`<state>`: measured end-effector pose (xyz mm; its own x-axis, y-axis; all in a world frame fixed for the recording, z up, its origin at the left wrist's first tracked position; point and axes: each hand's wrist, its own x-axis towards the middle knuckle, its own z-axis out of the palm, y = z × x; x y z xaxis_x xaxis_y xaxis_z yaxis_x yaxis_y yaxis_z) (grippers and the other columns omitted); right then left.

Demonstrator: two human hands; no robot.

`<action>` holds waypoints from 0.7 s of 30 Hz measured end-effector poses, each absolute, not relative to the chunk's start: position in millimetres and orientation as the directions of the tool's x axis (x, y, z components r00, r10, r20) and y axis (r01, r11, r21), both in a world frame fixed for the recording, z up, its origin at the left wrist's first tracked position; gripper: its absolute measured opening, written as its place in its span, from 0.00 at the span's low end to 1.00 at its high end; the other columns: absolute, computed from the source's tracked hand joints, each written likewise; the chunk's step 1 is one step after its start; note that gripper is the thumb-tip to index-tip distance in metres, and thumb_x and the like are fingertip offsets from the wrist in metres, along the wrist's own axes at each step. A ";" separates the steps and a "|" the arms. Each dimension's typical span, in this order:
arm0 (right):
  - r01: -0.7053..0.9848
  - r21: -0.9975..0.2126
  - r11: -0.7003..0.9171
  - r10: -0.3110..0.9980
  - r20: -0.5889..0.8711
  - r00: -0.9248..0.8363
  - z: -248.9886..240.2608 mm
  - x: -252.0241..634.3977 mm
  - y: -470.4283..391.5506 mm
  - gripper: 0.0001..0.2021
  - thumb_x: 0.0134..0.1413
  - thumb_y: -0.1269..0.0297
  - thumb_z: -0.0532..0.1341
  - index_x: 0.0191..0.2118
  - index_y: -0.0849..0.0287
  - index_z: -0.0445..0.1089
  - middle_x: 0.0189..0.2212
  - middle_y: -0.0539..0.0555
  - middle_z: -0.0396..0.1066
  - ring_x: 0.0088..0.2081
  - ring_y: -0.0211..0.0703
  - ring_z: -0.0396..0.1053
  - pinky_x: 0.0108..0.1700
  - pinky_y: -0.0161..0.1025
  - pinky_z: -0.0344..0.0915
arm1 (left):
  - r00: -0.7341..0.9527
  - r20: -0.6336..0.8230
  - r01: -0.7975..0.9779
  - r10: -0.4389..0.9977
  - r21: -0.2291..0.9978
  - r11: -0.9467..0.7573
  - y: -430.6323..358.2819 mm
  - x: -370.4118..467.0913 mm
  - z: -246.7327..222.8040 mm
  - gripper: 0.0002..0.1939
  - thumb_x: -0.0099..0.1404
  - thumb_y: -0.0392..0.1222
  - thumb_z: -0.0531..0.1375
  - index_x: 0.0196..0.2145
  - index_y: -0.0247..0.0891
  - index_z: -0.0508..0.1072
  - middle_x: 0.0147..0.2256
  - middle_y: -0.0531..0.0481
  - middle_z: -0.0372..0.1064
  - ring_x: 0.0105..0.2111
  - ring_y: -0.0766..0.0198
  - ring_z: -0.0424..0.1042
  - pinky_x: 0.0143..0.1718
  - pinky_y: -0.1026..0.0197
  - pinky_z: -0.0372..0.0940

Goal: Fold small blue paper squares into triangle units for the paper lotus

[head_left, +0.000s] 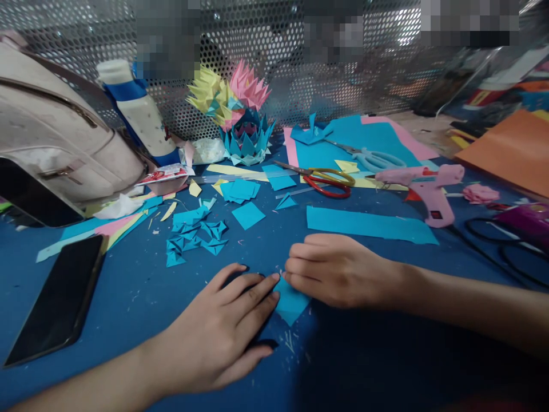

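A small blue paper square (291,306) lies on the table between my hands, one corner toward me. My left hand (240,320) rests with fingers stretched out, its fingertips on the square's left edge. Closed, with the fingers curled, my right hand (337,272) is at the upper part of the same paper, which it partly hides. Beyond my left hand sits a cluster of folded blue paper pieces (197,232). Loose blue squares (249,215) lie just behind it, and a long blue paper strip (369,223) is past my right hand.
Red-and-yellow-handled scissors (328,180), light-blue-handled scissors (373,159) and a pink glue gun (435,191) with its cord lie behind. Paper flowers (246,137) stand by the perforated metal panel (283,63). At left are a phone (58,300), a bottle (141,114) and a backpack (64,126).
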<state>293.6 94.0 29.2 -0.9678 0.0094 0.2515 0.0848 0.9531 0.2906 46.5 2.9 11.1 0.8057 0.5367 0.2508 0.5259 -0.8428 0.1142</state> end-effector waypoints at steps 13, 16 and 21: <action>0.034 0.276 0.960 -0.002 0.128 -0.992 33.4 293.0 93.5 0.07 0.59 0.78 0.58 0.33 0.61 0.70 0.30 0.52 0.66 0.36 0.44 0.56 0.35 0.41 0.52 | 0.859 0.213 0.484 0.465 -0.044 -0.874 5.8 45.3 12.0 0.35 0.76 0.60 0.41 0.60 0.25 0.64 0.61 0.35 0.63 0.56 0.47 0.67 0.59 0.44 0.56; 0.095 0.152 0.984 0.091 0.036 -0.995 42.5 293.2 92.2 0.06 0.55 0.71 0.65 0.29 0.59 0.68 0.27 0.51 0.64 0.33 0.44 0.54 0.32 0.42 0.48 | 0.861 0.219 0.485 0.459 -0.078 -0.871 5.0 46.7 12.7 0.37 0.75 0.62 0.41 0.60 0.25 0.65 0.60 0.36 0.64 0.56 0.48 0.68 0.60 0.47 0.56; 0.221 -0.011 0.975 0.221 0.029 -0.975 44.7 293.0 92.2 0.11 0.60 0.65 0.62 0.27 0.59 0.67 0.26 0.52 0.65 0.32 0.43 0.56 0.32 0.42 0.48 | 0.860 0.255 0.481 0.441 -0.121 -0.868 2.2 50.4 11.2 0.37 0.75 0.62 0.42 0.57 0.23 0.67 0.59 0.34 0.66 0.54 0.47 0.70 0.60 0.48 0.57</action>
<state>293.0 92.2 44.7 -0.9748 0.2210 0.0289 0.2208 0.9753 -0.0113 50.4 2.2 11.2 0.8604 0.4412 0.2549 0.4810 -0.8684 -0.1205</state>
